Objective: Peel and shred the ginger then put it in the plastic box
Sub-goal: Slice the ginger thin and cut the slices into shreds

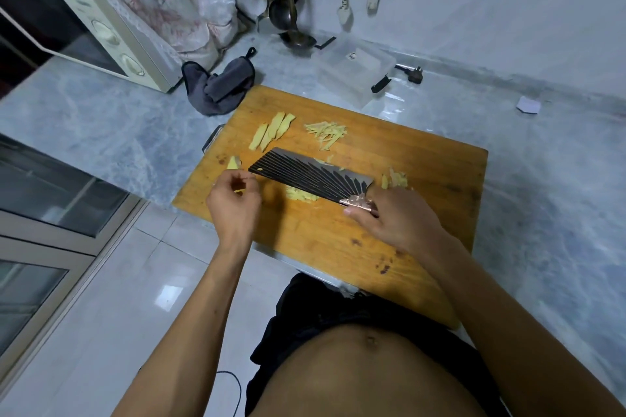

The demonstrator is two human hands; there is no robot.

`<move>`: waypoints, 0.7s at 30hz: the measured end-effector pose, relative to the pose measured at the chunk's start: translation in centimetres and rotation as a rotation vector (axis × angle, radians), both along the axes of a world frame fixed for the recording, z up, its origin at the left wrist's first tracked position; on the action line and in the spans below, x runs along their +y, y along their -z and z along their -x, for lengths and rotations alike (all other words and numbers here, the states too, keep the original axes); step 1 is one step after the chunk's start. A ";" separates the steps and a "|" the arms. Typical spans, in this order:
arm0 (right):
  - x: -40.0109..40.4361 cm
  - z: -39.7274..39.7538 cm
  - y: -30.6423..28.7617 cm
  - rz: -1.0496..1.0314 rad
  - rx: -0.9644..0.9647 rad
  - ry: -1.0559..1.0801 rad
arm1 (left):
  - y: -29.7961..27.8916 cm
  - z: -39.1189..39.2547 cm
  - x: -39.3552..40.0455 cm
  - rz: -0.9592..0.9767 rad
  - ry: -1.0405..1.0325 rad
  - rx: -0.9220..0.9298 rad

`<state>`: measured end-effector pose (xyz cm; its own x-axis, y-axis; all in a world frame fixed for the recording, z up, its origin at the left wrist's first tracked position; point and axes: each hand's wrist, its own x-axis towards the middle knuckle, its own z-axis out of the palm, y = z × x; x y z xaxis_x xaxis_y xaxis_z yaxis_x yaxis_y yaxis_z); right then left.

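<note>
Grey marbled stone formed the worktop (101, 132), and a wooden cutting board (423, 179) lay across its front edge. On the board's far side lay a few flat ginger slices (271, 134) and, just right of them, a small heap of ginger shreds (327, 134); more ginger bits (393, 178) sat near the cleaver's handle end, and some ginger (299, 194) showed under the blade. The right hand (393, 220) gripped the handle of a dark patterned cleaver (311, 176), whose blade lay nearly flat over the board, pointing left. The left hand (233, 203) hovered at the blade's tip with its fingers loosely curled, pinching a small yellow piece. Beyond the board's far edge stood the clear plastic box (352, 69). A dark cloth (218, 86) lay near a cream microwave (111, 41), and ladles hung on the wall.
</note>
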<state>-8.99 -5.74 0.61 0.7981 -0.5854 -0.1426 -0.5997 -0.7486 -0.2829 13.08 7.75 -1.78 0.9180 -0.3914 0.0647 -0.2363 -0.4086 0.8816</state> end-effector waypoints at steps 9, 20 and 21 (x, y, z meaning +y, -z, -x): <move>0.1 0.9 0.6 0.101 0.043 -0.146 | -1.1 -0.7 -3.2 -0.275 0.641 -0.242; 1.0 1.3 1.4 0.125 -0.028 -0.255 | -1.6 -1.3 -7.2 -0.381 0.744 0.081; 0.9 1.3 1.3 0.129 -0.016 -0.257 | -1.8 -1.0 -7.3 -0.373 0.779 0.072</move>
<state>-10.29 -4.84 -0.69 0.9241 -0.3764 -0.0660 -0.3821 -0.9057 -0.1837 14.06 0.41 0.01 0.3766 -0.8944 -0.2412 -0.5181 -0.4192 0.7456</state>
